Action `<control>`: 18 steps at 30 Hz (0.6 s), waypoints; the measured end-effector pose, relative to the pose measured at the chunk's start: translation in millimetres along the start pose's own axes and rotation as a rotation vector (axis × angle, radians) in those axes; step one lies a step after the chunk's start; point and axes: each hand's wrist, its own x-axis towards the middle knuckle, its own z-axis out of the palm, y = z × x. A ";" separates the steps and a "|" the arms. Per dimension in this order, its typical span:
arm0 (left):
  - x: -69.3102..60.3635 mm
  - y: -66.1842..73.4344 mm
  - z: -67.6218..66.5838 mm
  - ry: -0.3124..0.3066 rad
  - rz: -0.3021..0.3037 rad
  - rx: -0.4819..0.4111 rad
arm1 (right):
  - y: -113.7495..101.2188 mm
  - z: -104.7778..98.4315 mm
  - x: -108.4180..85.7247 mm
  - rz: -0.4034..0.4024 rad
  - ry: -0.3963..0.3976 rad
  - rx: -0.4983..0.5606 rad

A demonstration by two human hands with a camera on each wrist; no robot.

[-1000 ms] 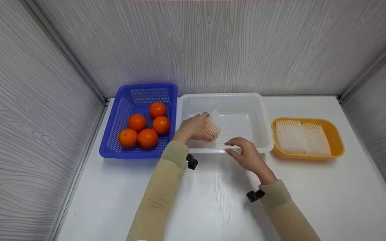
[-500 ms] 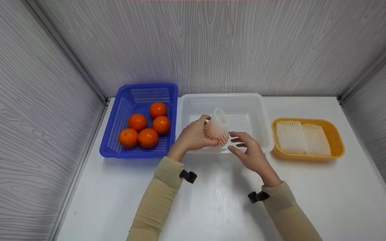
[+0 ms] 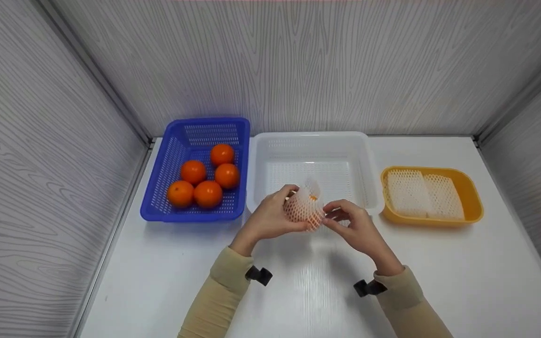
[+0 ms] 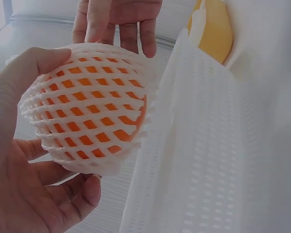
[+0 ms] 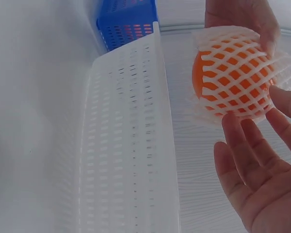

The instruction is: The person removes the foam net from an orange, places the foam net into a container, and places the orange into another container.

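Note:
An orange (image 4: 89, 124) sits inside a white foam net sleeve (image 3: 301, 209), above the front rim of the white basket. My left hand (image 3: 273, 213) grips the netted orange from the left, thumb on the near side and fingers curled round the far side. On the other side, my right hand (image 3: 357, 227) pinches the edge of the net between thumb and index finger. Its other fingers (image 5: 249, 158) lie spread by the fruit in the right wrist view. Orange skin shows bare at the net's opening.
A blue basket (image 3: 158, 183) on the left holds several bare oranges (image 3: 208, 194). The white basket (image 3: 369, 173) stands in the middle. At the right, a yellow basket (image 3: 473, 195) contains flat foam nets (image 3: 409, 192). A wood-grained panel (image 3: 298, 65) rises behind.
My left hand has brought the netted orange out of the white basket, toward me and slightly right. My right hand has moved from apart to the net's edge.

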 end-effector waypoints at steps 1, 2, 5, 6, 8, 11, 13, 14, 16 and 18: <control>-2.9 -1.2 3.6 -0.001 0.004 0.008 | 1.5 -0.8 -2.6 0.006 -0.011 -0.013; -5.6 -2.9 7.6 -0.004 0.009 0.012 | 3.2 -1.4 -5.2 0.010 -0.024 -0.026; -13.3 -8.8 19.5 -0.018 0.016 0.021 | 8.1 -2.4 -13.1 0.029 -0.066 -0.038; -15.6 -11.0 23.3 -0.024 0.014 0.024 | 9.8 -2.3 -15.7 0.041 -0.074 -0.036; -19.2 -16.2 31.2 -0.040 0.010 0.023 | 14.0 -1.3 -20.6 0.062 -0.089 -0.035; -22.3 -24.7 42.3 -0.061 0.000 0.020 | 21.4 1.4 -26.7 0.091 -0.100 -0.033; -23.4 -30.7 49.1 -0.072 -0.010 0.020 | 26.6 3.2 -29.9 0.103 -0.110 -0.025; -23.8 -33.7 52.4 -0.074 -0.013 0.018 | 29.2 4.0 -31.3 0.107 -0.119 -0.018; -24.5 -39.4 58.1 -0.082 -0.032 0.009 | 33.4 5.5 -33.2 0.129 -0.138 0.003; -25.9 -44.2 63.0 -0.086 -0.049 -0.003 | 37.8 7.4 -34.9 0.148 -0.155 0.014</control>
